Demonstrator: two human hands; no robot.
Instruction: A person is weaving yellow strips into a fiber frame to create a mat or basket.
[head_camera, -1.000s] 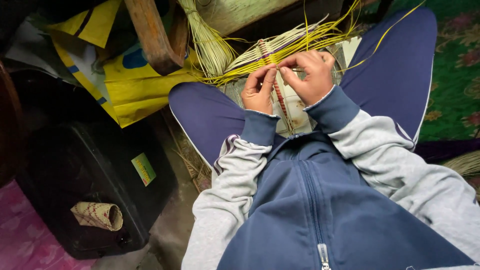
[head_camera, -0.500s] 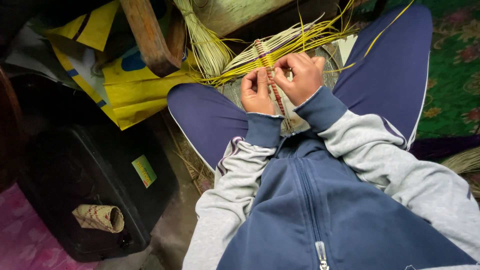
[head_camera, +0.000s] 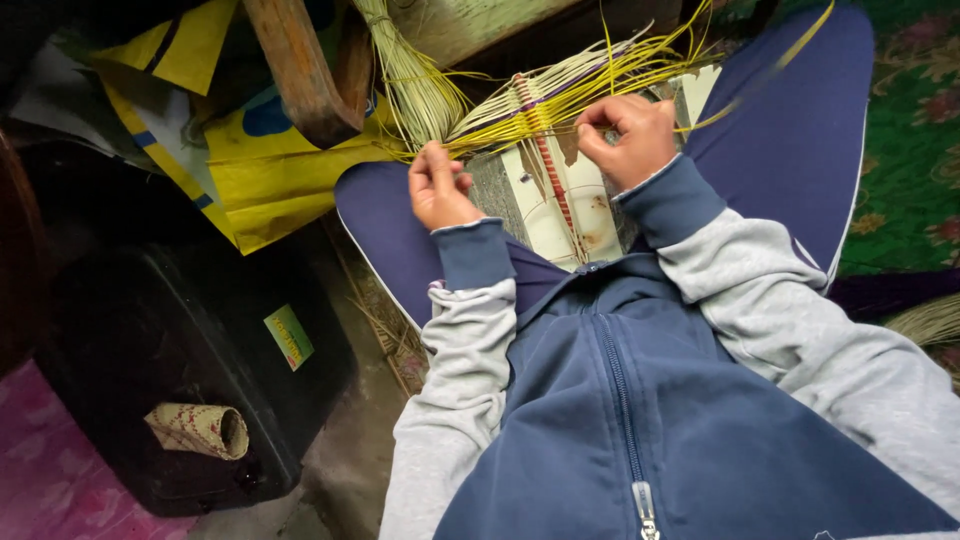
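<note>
A: Two hands logged, both yours, both pinched closed. Your left hand (head_camera: 440, 187) sits above your left thigh, fingertips nipped on a thin yellow strand (head_camera: 478, 145) running toward the weave.

B: And your right hand (head_camera: 628, 140)?

A: Curled tight, thumb and forefinger clamped on the yellow strands (head_camera: 560, 105) at the weave's upper edge. The hands are well apart, one on each side of the work.

B: Location of the work?

A: The woven strip (head_camera: 548, 165), red-and-pale patterned, lies between your knees across a pale board (head_camera: 560, 215), running from your lap up to the fan of loose strands.

B: Surroundings, outward?

A: Bundle of pale straw (head_camera: 415, 75) just beyond your left hand, next to a wooden leg (head_camera: 300, 70). Yellow bag (head_camera: 265, 165) to the left of your thigh. Black case (head_camera: 150, 340) further left, with a small woven roll (head_camera: 198, 430) resting on it. Green patterned cloth (head_camera: 915, 130) on the far right.
</note>
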